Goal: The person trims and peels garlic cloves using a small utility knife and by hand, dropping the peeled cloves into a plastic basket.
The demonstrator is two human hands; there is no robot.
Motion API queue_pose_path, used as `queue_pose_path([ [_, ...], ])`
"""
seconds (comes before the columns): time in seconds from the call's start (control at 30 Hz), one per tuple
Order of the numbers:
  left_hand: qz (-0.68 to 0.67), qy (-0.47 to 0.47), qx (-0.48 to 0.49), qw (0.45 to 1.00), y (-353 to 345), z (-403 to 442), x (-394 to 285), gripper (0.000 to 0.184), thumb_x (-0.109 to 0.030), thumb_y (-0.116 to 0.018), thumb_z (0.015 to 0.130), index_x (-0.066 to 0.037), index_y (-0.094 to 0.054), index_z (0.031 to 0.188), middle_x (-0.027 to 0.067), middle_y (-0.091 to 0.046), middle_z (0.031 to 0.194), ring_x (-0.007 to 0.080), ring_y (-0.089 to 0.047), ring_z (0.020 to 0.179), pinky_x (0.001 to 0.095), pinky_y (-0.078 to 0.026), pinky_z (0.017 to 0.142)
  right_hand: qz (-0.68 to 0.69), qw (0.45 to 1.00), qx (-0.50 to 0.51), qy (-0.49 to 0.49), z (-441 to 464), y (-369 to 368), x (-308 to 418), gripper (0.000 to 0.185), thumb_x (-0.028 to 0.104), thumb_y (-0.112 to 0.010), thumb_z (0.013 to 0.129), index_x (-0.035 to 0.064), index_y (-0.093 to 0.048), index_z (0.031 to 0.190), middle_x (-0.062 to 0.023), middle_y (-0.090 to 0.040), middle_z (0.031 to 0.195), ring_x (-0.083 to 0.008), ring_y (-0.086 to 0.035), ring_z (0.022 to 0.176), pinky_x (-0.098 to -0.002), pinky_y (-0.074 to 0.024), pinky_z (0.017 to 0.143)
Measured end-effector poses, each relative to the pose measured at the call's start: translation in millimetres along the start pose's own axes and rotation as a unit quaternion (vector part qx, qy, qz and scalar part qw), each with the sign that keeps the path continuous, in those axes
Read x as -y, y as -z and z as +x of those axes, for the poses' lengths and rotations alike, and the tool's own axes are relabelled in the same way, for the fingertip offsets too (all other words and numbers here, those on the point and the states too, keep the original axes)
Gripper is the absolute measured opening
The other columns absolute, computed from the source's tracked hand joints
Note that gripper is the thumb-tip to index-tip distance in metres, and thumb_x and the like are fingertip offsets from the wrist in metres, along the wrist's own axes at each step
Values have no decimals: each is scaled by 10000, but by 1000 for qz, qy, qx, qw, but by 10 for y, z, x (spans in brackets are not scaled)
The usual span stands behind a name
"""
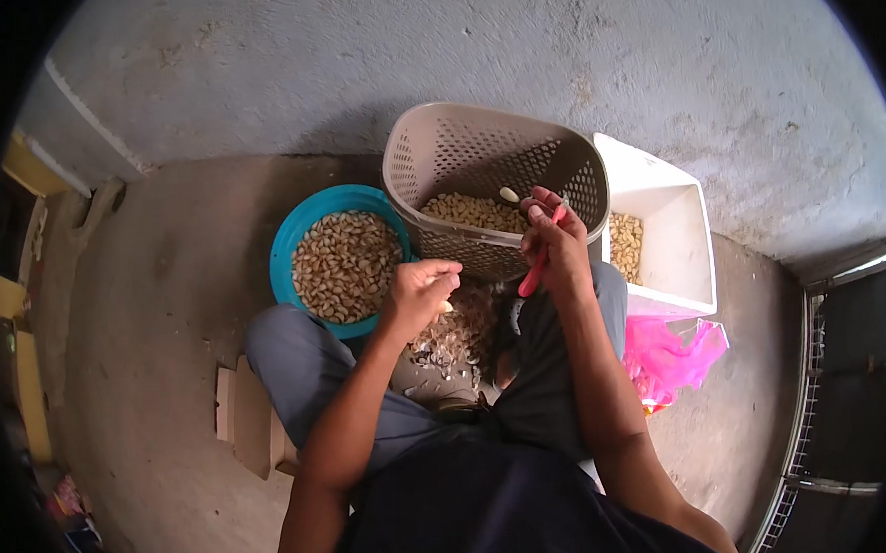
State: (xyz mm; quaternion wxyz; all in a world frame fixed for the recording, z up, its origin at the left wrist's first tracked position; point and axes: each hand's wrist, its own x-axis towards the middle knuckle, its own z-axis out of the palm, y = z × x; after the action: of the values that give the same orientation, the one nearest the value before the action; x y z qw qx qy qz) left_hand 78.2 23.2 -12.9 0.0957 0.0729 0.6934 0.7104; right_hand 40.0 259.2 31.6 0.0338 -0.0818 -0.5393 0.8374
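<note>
My left hand point(424, 295) is closed, with a pale garlic clove point(447, 307) partly showing under its fingers. It hovers beside the right rim of a turquoise basin point(280, 267) full of unpeeled garlic cloves point(347, 266). In my right hand point(558, 245) is a small knife with a red handle point(533, 275), held over the front rim of a beige perforated basket point(427, 162). A peeled clove point(509, 195) shows just off my right fingertips, above the pale peeled cloves point(473, 213) in the basket. I cannot tell whether the fingers touch it.
Garlic skins point(451, 341) lie on the floor between my legs. To the right stand a white foam box point(676, 224) with more cloves and a pink plastic bag point(673, 355). Cardboard point(252, 417) lies by my left knee. A grey wall point(352, 61) rises behind the basket.
</note>
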Motion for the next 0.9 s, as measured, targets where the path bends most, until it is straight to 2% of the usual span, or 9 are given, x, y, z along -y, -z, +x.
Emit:
queue_pose_path([
  [0.1,-238,155,-21,959,-22,39,-66,231,-155,-702,961,22,-701,1110,113,-711,860,79,-531,464,207,-364,357,-136,989,63,-17,-82,59,-59,274,98,-751,930,25,-650,1175,5,-647,845,-57,-533,550,-220,-397,460],
  [0.13,-271,177,-19,946,-18,49,-12,223,-147,-686,967,20,-694,1116,113,-715,863,84,-532,458,212,-368,358,-218,971,100,3,-194,-6,-87,250,73,-758,921,24,-667,1149,20,-646,862,-74,-571,630,-248,-461,540],
  [0.2,-335,219,-14,916,6,66,103,210,-131,-655,980,15,-682,1128,113,-722,870,95,-534,446,222,-375,358,-291,930,226,13,-414,-126,-205,261,69,-771,905,11,-679,1143,-28,-679,870,-130,-629,726,-308,-521,638],
  [0.27,-338,225,-32,913,-23,69,115,179,-124,-599,1006,5,-664,1111,88,-708,830,93,-527,441,225,-366,343,-357,885,268,131,-545,-228,-358,304,80,-789,878,-12,-679,1146,-117,-700,880,-222,-677,781,-364,-542,704],
  [0.3,-345,223,-41,911,-42,70,124,176,-123,-589,1010,4,-665,1106,81,-702,812,90,-521,437,226,-363,340,-390,878,256,105,-624,-372,-206,316,94,-798,855,-28,-672,1117,-198,-690,906,-290,-693,776,-380,-537,690],
  [0.43,-359,216,-53,906,-127,58,98,182,-109,-530,1021,24,-650,1053,61,-639,683,76,-479,411,224,-342,326,-443,856,247,100,-550,-406,-268,290,122,-794,855,-28,-665,1067,-201,-693,841,-316,-703,743,-394,-536,673],
  [0.63,-362,221,-82,902,-183,35,73,161,-148,-552,1028,-26,-639,968,30,-591,630,70,-445,394,234,-322,317,-357,891,270,78,-553,-429,-366,210,117,-771,894,-43,-661,973,-165,-709,785,-265,-702,662,-361,-536,641],
  [0.73,-357,209,-83,906,-186,24,102,169,-184,-590,1026,-39,-642,958,34,-614,661,70,-457,411,233,-322,323,-215,936,274,-56,-499,-424,-311,145,123,-722,965,-17,-687,966,-32,-707,762,-60,-559,576,-242,-440,526],
  [0.9,-348,164,-56,921,-199,-13,35,195,-231,-629,1028,-41,-671,1012,57,-686,785,63,-503,454,211,-337,347,32,958,175,-225,-374,-321,-378,226,204,-708,989,18,-648,875,-16,-588,673,-95,-540,477,-249,-408,382],
])
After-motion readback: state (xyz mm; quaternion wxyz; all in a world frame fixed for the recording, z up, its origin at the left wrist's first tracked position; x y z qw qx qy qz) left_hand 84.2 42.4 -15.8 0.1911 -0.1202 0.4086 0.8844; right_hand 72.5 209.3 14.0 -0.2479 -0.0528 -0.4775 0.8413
